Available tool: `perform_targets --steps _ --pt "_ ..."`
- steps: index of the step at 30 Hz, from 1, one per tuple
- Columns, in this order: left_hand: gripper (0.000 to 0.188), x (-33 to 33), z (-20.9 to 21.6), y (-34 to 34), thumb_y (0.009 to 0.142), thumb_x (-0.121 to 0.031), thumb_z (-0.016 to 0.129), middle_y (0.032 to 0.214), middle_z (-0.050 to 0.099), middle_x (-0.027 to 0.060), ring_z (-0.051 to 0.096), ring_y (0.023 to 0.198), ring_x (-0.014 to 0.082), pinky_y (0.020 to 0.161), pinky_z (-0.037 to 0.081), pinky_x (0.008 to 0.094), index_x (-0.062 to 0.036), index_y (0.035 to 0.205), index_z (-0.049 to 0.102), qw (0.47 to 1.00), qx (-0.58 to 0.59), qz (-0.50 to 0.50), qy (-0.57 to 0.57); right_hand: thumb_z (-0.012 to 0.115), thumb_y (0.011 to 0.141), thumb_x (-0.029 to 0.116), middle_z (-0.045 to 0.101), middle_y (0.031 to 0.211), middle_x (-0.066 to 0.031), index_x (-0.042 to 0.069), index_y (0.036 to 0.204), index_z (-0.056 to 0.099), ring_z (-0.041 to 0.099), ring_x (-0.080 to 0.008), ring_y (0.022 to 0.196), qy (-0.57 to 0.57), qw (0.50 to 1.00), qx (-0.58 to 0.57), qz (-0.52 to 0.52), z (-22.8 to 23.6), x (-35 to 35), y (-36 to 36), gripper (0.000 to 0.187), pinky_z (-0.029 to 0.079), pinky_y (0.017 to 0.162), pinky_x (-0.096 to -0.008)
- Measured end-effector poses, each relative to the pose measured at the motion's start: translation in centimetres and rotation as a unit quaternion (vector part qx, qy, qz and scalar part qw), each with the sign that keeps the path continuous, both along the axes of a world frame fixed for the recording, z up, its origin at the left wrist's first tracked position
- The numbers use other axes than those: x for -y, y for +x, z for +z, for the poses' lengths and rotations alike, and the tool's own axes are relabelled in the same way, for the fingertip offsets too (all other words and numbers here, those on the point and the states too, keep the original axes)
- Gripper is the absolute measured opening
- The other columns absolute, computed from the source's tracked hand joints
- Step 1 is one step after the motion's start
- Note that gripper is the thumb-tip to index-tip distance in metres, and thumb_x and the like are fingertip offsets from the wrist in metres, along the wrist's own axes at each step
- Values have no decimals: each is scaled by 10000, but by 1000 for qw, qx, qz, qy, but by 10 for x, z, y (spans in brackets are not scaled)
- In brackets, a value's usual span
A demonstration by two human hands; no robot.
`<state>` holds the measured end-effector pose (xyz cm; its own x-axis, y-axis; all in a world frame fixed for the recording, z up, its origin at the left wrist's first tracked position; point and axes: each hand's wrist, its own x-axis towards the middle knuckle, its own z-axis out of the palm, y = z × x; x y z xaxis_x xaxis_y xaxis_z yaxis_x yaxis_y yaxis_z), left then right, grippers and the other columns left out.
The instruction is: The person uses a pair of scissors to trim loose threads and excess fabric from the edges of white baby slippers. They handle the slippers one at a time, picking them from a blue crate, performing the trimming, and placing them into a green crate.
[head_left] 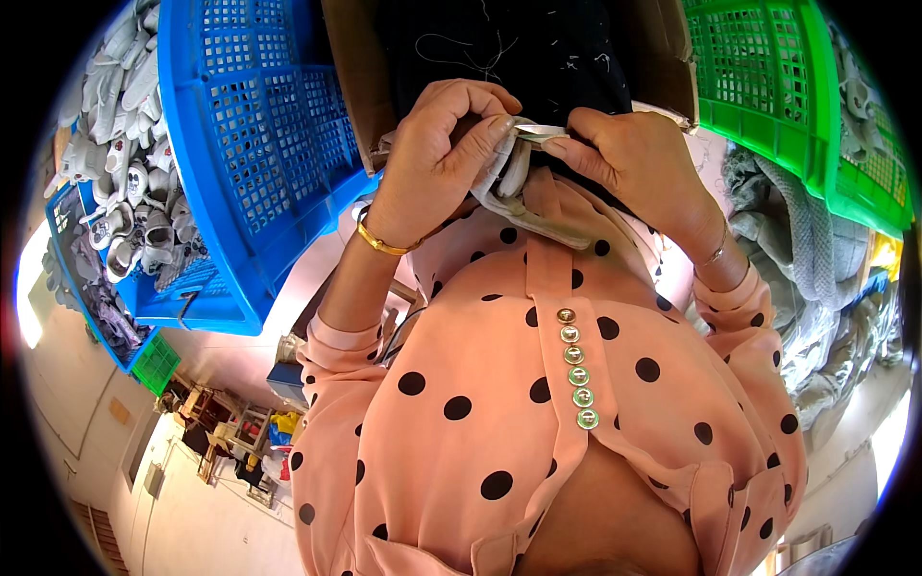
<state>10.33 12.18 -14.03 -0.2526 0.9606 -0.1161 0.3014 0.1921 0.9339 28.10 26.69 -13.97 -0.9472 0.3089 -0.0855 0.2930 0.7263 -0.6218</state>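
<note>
I'm in what looks like a shoe workshop: small pale shoes [135,182] heaped by the dozen (some cartoon-faced), a blue crate [226,257], a green crate [818,106] and thread-strewn black cloth [538,88].

The left hand [447,149] pinches a pale grey piece [552,230]; at the piece's upper end, the right hand [648,158] grips a pointed metal tool [540,131]. Left of the piece stand a blue crate [298,187] and heaped small shoes [136,182]; right of it, a green crate [819,96].
</note>
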Motion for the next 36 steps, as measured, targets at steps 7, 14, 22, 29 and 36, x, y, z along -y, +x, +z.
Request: perform_targets --steps 7,14,22,29,36 --pt "75 1 0 0 947 -65 554 1087 614 71 578 870 89 765 478 210 3 970 578 1000 -9 0 15 429 930 540 523 535 -113 74 696 560 561 -323 526 29 999 12 33 2 -5 -7 538 415 477 -405" --pt "59 1 -2 5 929 -68 570 1053 619 69 552 869 118 774 459 232 -9 934 575 999 15 22 22 408 924 561 532 542 -104 81 678 562 573 -316 538 65 995 34 63 6 -9 -11 562 426 477 -382" --pt "48 1 -4 9 888 -57 602 1007 634 82 541 906 201 825 442 299 -19 898 575 991 87 98 26 563 927 452 585 647 -110 8 924 630 564 -190 582 -247 961 -51 -113 -19 -3 -13 449 430 540 -302" --pt "57 -1 -11 13 887 -64 607 966 637 82 545 895 223 815 435 308 -29 887 562 987 -22 118 104 659 883 229 621 779 -72 -11 1079 597 558 -109 691 -391 909 -134 -54 -43 3 -29 316 470 632 -256" --pt "68 -1 -22 22 865 -55 610 935 643 68 565 854 255 861 419 399 -54 852 543 938 -237 161 195 650 841 162 572 639 -120 2 874 596 551 -173 541 -253 960 -62 -102 -47 13 -38 172 443 539 -284"
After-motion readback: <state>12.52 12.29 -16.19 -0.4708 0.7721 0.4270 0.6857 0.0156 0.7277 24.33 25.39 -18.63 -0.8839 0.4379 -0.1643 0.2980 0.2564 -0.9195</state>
